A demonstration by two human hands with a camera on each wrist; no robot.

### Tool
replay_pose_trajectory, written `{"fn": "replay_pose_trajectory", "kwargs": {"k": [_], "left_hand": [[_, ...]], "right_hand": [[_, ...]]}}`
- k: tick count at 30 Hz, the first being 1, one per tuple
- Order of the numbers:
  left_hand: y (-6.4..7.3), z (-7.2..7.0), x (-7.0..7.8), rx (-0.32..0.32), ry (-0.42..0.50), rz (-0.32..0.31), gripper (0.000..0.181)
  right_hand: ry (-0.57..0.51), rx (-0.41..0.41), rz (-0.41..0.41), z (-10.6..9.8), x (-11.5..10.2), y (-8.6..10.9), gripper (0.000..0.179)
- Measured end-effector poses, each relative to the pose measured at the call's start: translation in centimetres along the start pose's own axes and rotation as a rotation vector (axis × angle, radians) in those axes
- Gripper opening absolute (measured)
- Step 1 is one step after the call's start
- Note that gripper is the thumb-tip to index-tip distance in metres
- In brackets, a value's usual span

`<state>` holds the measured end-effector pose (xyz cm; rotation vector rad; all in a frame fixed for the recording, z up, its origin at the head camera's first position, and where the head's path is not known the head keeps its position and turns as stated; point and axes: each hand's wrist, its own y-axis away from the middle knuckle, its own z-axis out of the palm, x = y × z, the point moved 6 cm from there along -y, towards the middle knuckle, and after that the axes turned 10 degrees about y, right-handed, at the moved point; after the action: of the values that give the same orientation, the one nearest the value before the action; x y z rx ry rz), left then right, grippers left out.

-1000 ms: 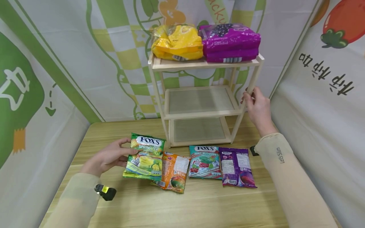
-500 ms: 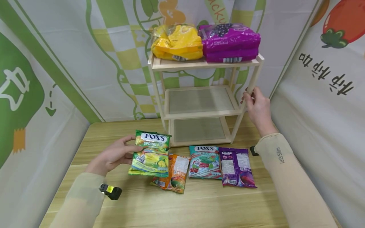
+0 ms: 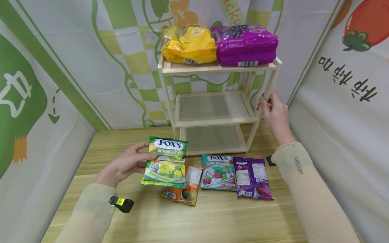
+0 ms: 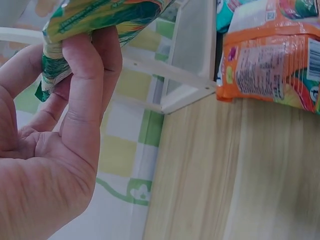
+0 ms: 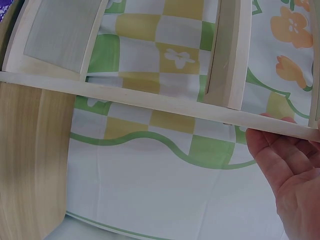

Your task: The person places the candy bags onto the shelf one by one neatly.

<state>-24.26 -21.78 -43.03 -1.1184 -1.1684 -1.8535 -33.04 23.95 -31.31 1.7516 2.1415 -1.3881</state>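
A green Fox's Spring Tea candy bag [image 3: 166,163] is pinched at its left edge by my left hand [image 3: 129,164], held above the table and partly covering an orange candy bag [image 3: 191,185]. In the left wrist view the thumb and fingers [image 4: 82,85] grip the green bag [image 4: 100,17] from both sides. My right hand [image 3: 276,116] holds the right front post of a pale wooden three-tier shelf [image 3: 215,122]; the right wrist view has its fingers [image 5: 272,155] curled at that post [image 5: 165,103].
On the shelf's top tier sit a yellow bag [image 3: 189,45] and a purple bag [image 3: 246,47]. A teal Mint Blossom bag [image 3: 218,173] and a dark purple candy bag [image 3: 253,179] lie on the wooden table [image 3: 212,219] before the shelf. Printed cloth walls stand around.
My left hand has carried the green candy bag to the right and slightly up, over more of the orange bag. The right hand and the shelf have stayed put.
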Motion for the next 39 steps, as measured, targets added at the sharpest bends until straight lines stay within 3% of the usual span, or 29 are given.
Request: {"fn": "replay_pose_trajectory", "kwargs": {"k": [9,26,33,39], "left_hand": [[-0.1,1.4,0.8,-0.020,0.025,0.022,0.060],[-0.1,3.6,1.9,-0.074,0.040,0.070,0.044],[-0.2,4.4,2.0,-0.079,0.044,0.078,0.053],[-0.4,5.4,2.5,-0.096,0.059,0.100,0.049]], "right_hand": [[-0.005,0.005,-0.010,0.0,0.0,0.0,0.029],[-0.004,0.014,-0.020,0.0,-0.2,-0.1,0.029],[0.021,0.002,0.002,0.2,0.1,0.0,0.028],[0.033,-0.001,-0.003,0.2,0.2,0.0,0.028]]}}
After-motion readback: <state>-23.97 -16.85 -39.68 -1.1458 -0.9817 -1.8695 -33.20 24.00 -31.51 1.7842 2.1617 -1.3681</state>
